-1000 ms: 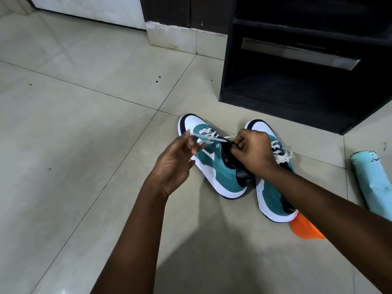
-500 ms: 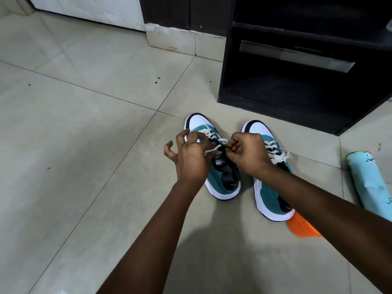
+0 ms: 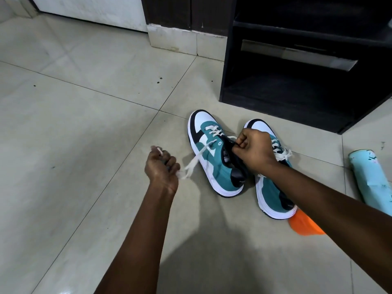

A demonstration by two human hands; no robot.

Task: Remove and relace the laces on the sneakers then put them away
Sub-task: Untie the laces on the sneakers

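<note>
A person's left hand grips a white lace in a closed fist, the lace stretched taut from the fist to the upper eyelets of the left teal-and-white sneaker, which sits on the tiled floor just right of that hand. A short blurred end of lace pokes above the fist. The right hand, fingers curled tight, pinches the dark tongue or collar edge of the same sneaker; whether it also holds a lace cannot be made out. That hand and its forearm cover much of the right sneaker, which stands just beside the first, under and beyond the right wrist, its white laces showing tied beside the hand. Beyond the right hand stands a black cabinet with an open lower shelf, its top and right side cut off by the frame. An orange object, mostly hidden under the right forearm, touches the heel of the right sneaker. Farther right lies a pale blue cylinder, partly cropped at the edge.
</note>
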